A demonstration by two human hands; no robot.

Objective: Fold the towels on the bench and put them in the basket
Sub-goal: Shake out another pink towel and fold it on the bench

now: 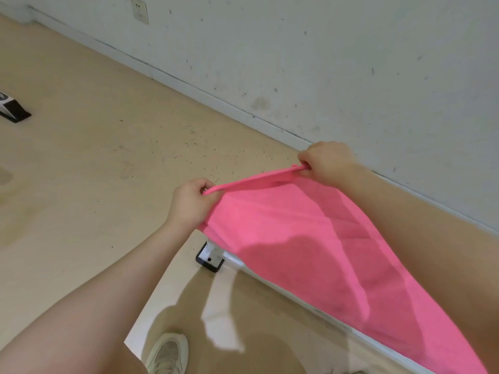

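A pink towel (310,238) hangs stretched between my two hands above the bench. My left hand (191,203) pinches its near-left corner. My right hand (328,161) pinches the far corner, and the top edge runs taut between them. The cloth drapes down to the right and covers most of the white bench (270,283), of which only a thin front edge and one leg foot (210,256) show. No basket is in view.
A beige floor (94,171) spreads to the left, speckled with small dark bits. A scuffed white wall (324,63) with a socket runs along the back. A black-and-white object (12,106) lies at the far left. My shoe (168,353) stands below.
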